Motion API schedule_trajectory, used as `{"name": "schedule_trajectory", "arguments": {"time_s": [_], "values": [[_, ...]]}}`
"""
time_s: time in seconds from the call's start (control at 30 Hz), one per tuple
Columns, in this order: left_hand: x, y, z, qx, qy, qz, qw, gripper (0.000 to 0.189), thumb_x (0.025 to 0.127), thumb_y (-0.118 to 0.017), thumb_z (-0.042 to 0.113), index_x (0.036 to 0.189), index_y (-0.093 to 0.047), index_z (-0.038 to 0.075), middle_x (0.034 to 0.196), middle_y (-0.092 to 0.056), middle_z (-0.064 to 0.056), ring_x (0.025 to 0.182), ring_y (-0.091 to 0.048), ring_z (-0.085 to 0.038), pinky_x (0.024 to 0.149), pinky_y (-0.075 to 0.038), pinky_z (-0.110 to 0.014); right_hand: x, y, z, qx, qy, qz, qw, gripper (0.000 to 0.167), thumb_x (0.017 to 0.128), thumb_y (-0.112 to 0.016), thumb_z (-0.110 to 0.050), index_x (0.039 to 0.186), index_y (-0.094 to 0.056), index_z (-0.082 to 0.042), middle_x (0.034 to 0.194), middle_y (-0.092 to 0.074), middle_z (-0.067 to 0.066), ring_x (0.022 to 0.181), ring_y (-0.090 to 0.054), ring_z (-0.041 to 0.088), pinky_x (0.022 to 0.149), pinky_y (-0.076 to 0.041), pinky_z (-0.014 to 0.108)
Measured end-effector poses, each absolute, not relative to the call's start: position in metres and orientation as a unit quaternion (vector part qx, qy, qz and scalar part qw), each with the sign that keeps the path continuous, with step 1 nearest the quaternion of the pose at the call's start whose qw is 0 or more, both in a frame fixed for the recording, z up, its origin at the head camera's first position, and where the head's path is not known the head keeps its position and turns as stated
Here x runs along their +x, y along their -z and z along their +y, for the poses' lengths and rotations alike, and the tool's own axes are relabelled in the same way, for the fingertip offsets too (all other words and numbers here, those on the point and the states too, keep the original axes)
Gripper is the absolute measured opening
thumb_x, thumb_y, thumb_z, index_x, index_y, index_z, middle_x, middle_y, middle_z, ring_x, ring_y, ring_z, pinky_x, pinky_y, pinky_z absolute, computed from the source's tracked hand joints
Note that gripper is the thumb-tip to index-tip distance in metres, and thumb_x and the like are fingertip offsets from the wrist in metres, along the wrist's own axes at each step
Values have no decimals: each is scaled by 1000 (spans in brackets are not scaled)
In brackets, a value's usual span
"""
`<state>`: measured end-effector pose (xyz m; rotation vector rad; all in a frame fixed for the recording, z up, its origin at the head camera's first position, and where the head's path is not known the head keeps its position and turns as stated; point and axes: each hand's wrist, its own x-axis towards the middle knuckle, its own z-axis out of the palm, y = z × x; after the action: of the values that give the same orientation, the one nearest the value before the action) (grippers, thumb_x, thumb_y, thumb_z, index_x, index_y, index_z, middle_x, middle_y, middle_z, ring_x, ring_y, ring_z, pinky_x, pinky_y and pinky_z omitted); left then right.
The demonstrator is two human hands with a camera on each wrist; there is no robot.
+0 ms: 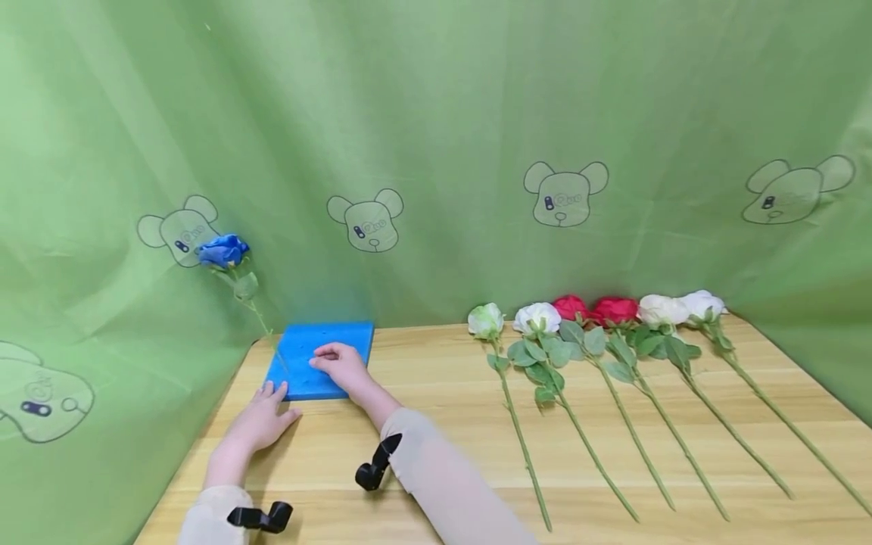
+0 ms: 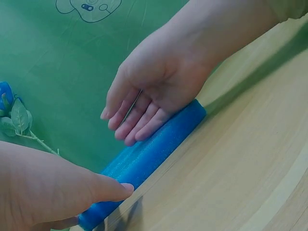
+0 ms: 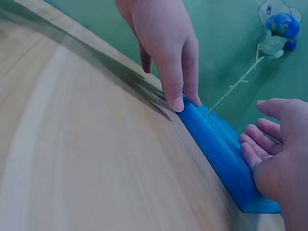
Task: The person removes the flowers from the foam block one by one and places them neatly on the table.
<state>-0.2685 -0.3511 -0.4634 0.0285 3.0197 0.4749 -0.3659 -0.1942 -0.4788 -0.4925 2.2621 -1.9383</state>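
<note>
A blue foam board (image 1: 316, 384) lies flat at the left end of the table. One blue rose (image 1: 223, 251) stands in it, its thin stem (image 1: 262, 322) leaning left. My left hand (image 1: 257, 421) rests at the board's near left corner, fingers fairly straight and thumb apart; the right wrist view shows the thumb (image 3: 177, 103) against the board's front side. My right hand (image 1: 346, 371) is over the board's right part, fingers loosely bent, with nothing visible between them. In the left wrist view its fingers (image 2: 139, 122) hang close over the blue surface.
On the right of the wooden table (image 1: 422, 454) several roses lie in a row, heads to the back: a pale green rose (image 1: 486, 321), white roses (image 1: 537, 318) and red roses (image 1: 615, 310). Behind the table hangs a green curtain (image 1: 450, 113) with bear drawings.
</note>
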Motion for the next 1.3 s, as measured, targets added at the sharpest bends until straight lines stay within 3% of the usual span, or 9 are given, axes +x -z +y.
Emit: {"name": "schedule_trajectory", "arguments": {"time_s": [0.3,0.9,1.3], "values": [[-269,465,-351,6,-155,987,39,67,100,-51,34,148,-30,-9,152,-15,-40,142,-15,-56,112,-24,-68,-378,484,-216,-167,605,778,40,28,90,-70,-29,112,-71,-12,107,-72,1,99,-65,13,87,-55,28],[-268,468,-355,10,-167,985,40,67,97,-57,29,149,-31,-5,154,-16,-38,142,-16,-56,112,-25,-69,-390,485,-246,-220,532,817,19,31,90,-71,-29,116,-73,-13,108,-76,0,102,-69,12,88,-54,20],[-268,464,-356,16,-164,986,32,67,94,-61,24,148,-33,-6,153,-18,-39,141,-19,-56,112,-26,-67,-397,482,-266,-226,518,824,43,33,91,-69,-29,120,-71,-15,113,-74,-1,109,-67,13,92,-52,22]]}}
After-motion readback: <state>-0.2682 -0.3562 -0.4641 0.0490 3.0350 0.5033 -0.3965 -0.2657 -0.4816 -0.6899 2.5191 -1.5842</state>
